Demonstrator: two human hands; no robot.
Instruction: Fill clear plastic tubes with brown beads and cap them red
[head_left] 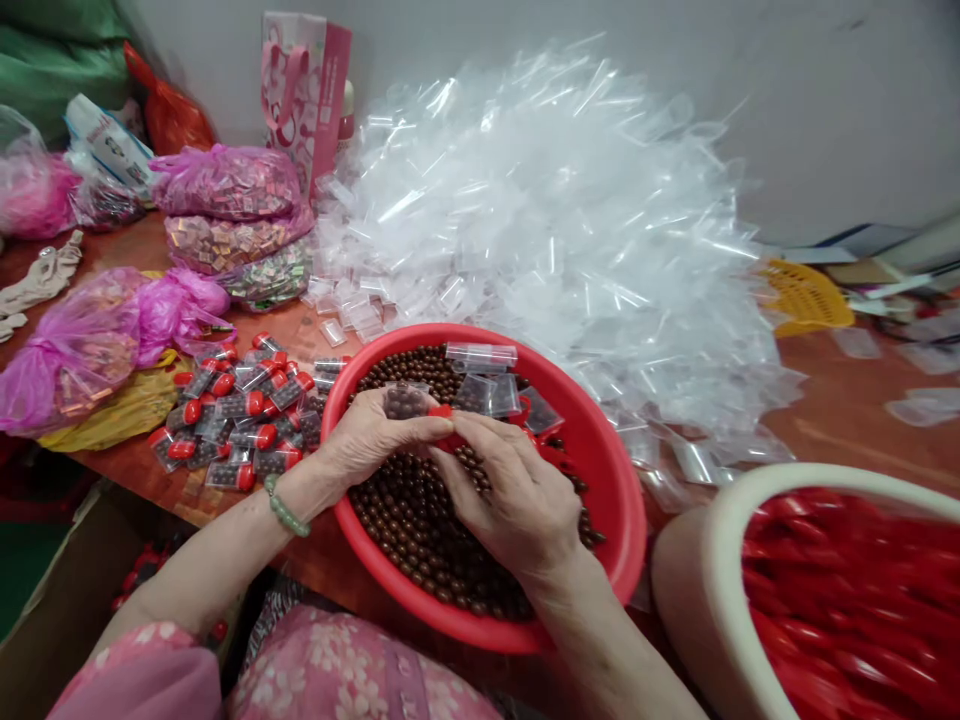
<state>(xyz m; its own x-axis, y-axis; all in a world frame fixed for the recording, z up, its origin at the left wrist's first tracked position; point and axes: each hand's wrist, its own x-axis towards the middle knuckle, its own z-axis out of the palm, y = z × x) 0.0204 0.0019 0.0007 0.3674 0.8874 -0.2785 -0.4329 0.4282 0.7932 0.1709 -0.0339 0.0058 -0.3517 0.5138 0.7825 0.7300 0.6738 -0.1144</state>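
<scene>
Item held: one small clear plastic box [406, 402] of dark beads, with a red plastic cap [441, 411] at one end. Long axis roughly level across the frame; capped end points right. Location: centre of the frame, above the left part of the basin.

Left hand [367, 432]: clamped on the box, thumb stretched rightward along its lower side towards the cap; forearm rises from the lower left, a green bead bracelet [285, 508] at the wrist. Right hand [517, 490]: thumb and forefinger pinched together at the cap, back of the hand upward, forearm entering from the lower right. The box lies mostly above the left thumb; its cap sits between the two hands' fingertips.

Beneath: one round red plastic basin [628, 530] of glossy brown round beads [420, 535], with several clear boxes [491, 393] on top at the far side.

Left of the basin: a heap of red-capped, bead-filled boxes [251, 405] on the reddish-brown table [142, 475]. Upper left: knotted pink plastic bags [232, 185]. Upper centre: a large mound of transparent plastic pieces [547, 230]. Lower right: one cream plastic tub [694, 560] of glossy red pieces [847, 600], blurred. Right: one yellow perforated basket [806, 297].
</scene>
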